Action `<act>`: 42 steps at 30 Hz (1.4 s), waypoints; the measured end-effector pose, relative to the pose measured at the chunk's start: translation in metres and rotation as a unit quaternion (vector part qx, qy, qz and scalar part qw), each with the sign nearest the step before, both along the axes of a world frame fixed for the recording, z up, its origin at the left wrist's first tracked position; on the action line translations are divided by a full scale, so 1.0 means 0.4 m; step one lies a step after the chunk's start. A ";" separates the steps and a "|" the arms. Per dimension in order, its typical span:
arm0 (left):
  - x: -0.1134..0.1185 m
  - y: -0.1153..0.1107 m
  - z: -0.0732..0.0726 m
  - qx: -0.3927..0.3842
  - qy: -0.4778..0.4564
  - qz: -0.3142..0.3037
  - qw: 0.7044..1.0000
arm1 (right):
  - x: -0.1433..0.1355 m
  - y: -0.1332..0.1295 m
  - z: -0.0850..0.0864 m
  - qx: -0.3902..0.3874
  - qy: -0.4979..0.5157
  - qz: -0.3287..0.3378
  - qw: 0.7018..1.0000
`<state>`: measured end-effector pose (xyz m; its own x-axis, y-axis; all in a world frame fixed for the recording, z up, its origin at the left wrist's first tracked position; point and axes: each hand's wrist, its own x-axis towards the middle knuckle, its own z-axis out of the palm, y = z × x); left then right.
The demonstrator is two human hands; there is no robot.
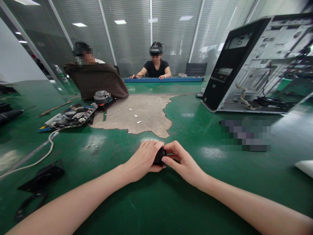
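Note:
A small black part (159,156) with a rounded body is held between my two hands, low over the green table (146,202). Its kind cannot be made out, since my fingers cover much of it. My left hand (144,157) wraps around it from the left, with the back of the hand facing up. From the right, my right hand (181,159) pinches its edge between thumb and fingers. On the left of the table lie a black bracket-like piece (44,176) with a round opening and a black ring-shaped piece (30,205).
An opened computer case (232,65) stands at the right. A circuit board (70,116) and a white cable (50,147) lie left. Beyond my hands is a bare tan patch (137,114). Two people sit across, one behind a brown cloth (97,80). A blurred flat item (246,135) lies right.

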<state>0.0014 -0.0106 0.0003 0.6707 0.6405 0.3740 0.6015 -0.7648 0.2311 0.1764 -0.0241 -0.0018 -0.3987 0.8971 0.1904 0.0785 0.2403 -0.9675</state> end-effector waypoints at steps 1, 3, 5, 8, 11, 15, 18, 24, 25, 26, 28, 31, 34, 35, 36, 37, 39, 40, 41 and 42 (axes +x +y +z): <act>0.000 -0.001 0.000 -0.001 0.001 0.000 1.000 | 0.001 0.000 0.001 -0.004 -0.008 -0.001 1.000; -0.001 -0.002 0.000 0.000 0.002 0.002 1.000 | 0.003 -0.001 0.003 -0.009 -0.021 0.009 1.000; -0.003 -0.002 -0.001 0.005 0.007 0.004 1.000 | 0.006 -0.002 0.002 0.002 -0.027 0.029 0.999; -0.004 -0.002 -0.002 0.012 0.018 0.006 1.000 | 0.008 -0.002 0.001 0.031 -0.029 0.044 0.998; -0.003 -0.002 -0.002 0.017 0.021 0.006 1.000 | 0.006 0.000 -0.001 0.025 -0.013 0.043 0.999; -0.003 -0.003 -0.002 0.021 0.021 0.007 1.000 | 0.002 0.002 -0.004 0.002 -0.005 0.032 0.999; -0.002 -0.004 -0.003 0.020 0.020 0.006 1.000 | 0.005 0.002 -0.002 0.008 -0.034 0.023 0.999; -0.002 -0.004 0.000 0.014 0.015 0.006 1.000 | 0.009 -0.006 0.004 0.057 -0.050 0.032 0.997; -0.002 -0.004 0.001 0.011 0.012 0.006 1.000 | 0.009 -0.007 0.003 0.070 -0.053 0.027 0.996; -0.002 -0.004 0.001 0.009 0.008 0.006 1.000 | 0.009 -0.008 0.002 0.076 -0.053 0.024 0.995; -0.001 -0.004 0.001 0.008 0.001 0.007 1.000 | 0.009 -0.007 0.000 0.072 -0.043 0.024 0.996; -0.001 -0.003 -0.001 0.013 -0.001 0.009 1.000 | 0.007 -0.003 -0.003 0.040 -0.024 0.028 0.999; -0.001 -0.002 -0.004 0.016 0.002 0.009 1.000 | 0.005 0.000 -0.002 0.030 -0.029 0.022 0.999; -0.001 -0.002 -0.004 0.017 0.002 0.009 1.000 | 0.004 -0.001 -0.002 0.032 -0.036 0.021 0.999; -0.001 -0.002 -0.004 0.017 0.002 0.011 1.000 | 0.004 -0.001 -0.001 0.036 -0.046 0.021 0.998; 0.000 -0.002 -0.004 0.016 0.002 0.012 1.000 | 0.004 -0.002 0.000 0.043 -0.060 0.022 0.997; 0.000 -0.003 -0.004 0.015 0.003 0.014 1.000 | 0.006 -0.004 0.001 0.063 -0.092 0.021 0.994; 0.000 -0.003 -0.003 0.014 0.005 0.013 1.000 | 0.007 -0.006 0.001 0.077 -0.107 0.017 0.991; 0.001 -0.004 -0.002 0.014 0.007 0.012 1.000 | 0.008 -0.007 0.002 0.093 -0.120 0.012 0.988; 0.000 -0.004 -0.001 0.014 0.009 0.010 1.000 | 0.009 -0.009 0.003 0.110 -0.129 0.007 0.985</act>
<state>0.0016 -0.0123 -0.0001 0.6648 0.6434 0.3796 0.6208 -0.7584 0.1983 0.1800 -0.0276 -0.0007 -0.4708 0.8396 0.2708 0.3111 0.4453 -0.8396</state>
